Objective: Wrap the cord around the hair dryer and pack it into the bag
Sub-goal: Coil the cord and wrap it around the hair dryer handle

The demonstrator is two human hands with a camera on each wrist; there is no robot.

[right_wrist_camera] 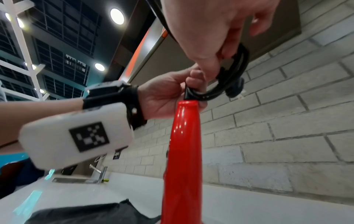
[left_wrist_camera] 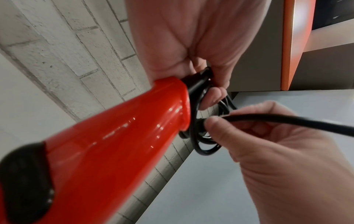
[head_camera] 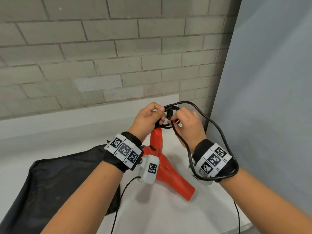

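Observation:
A red hair dryer [head_camera: 166, 168] stands on the white table with its handle [left_wrist_camera: 122, 136] [right_wrist_camera: 184, 136] pointing up. My left hand [head_camera: 148, 118] [left_wrist_camera: 191, 50] [right_wrist_camera: 166, 97] grips the small coil of black cord [left_wrist_camera: 203, 141] [right_wrist_camera: 235, 72] at the handle's top end. My right hand [head_camera: 185, 123] [left_wrist_camera: 249, 136] [right_wrist_camera: 210, 37] pinches the cord beside the coil. A long loose loop of the cord [head_camera: 217, 130] hangs from there around my right wrist. The black bag [head_camera: 55, 179] [right_wrist_camera: 86, 215] lies flat on the table at the left.
A grey brick wall [head_camera: 84, 56] stands close behind the white table [head_camera: 168, 213]. A pale blue-grey panel [head_camera: 270, 81] rises at the right. A thin black wire [head_camera: 121, 198] hangs from the left wrist camera. A sink tap [right_wrist_camera: 99, 172] shows far left in the right wrist view.

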